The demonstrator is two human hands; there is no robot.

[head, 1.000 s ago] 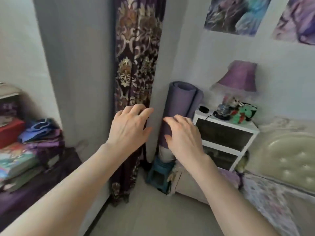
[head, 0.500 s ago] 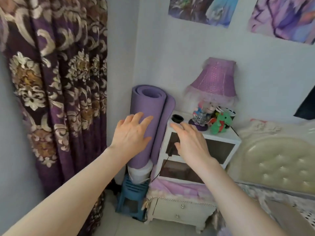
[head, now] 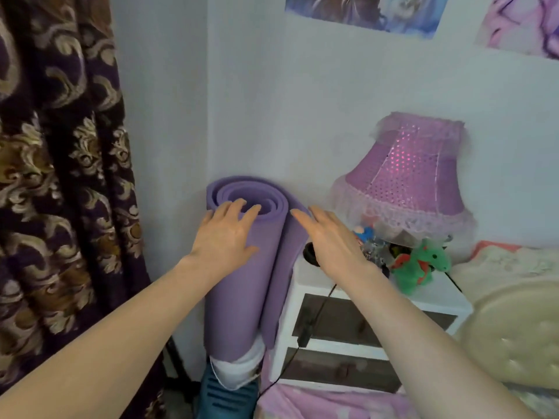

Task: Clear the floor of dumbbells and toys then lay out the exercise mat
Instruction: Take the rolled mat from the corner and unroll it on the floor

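Observation:
A rolled purple exercise mat (head: 239, 297) stands upright in the corner, wedged between the wall and a white bedside cabinet. My left hand (head: 223, 237) lies flat on its upper left side, fingers spread and reaching the rolled top edge. My right hand (head: 329, 240) hovers at the mat's right flap, fingers extended and apart, holding nothing. The mat's lower end sits on a white bundle atop a blue stool and is partly hidden.
The white bedside cabinet (head: 438, 300) carries a purple lamp (head: 405, 173), a green plush dragon (head: 420, 264) and a black cable. A patterned dark curtain (head: 60, 176) hangs at left. A blue stool (head: 223, 397) stands below the mat. A cream padded headboard (head: 514, 334) is at right.
The view has come closer to the corner. Both hands have risen toward the mat's top; the left one now rests on the roll and the right one has moved from over the cabinet to the mat's flap.

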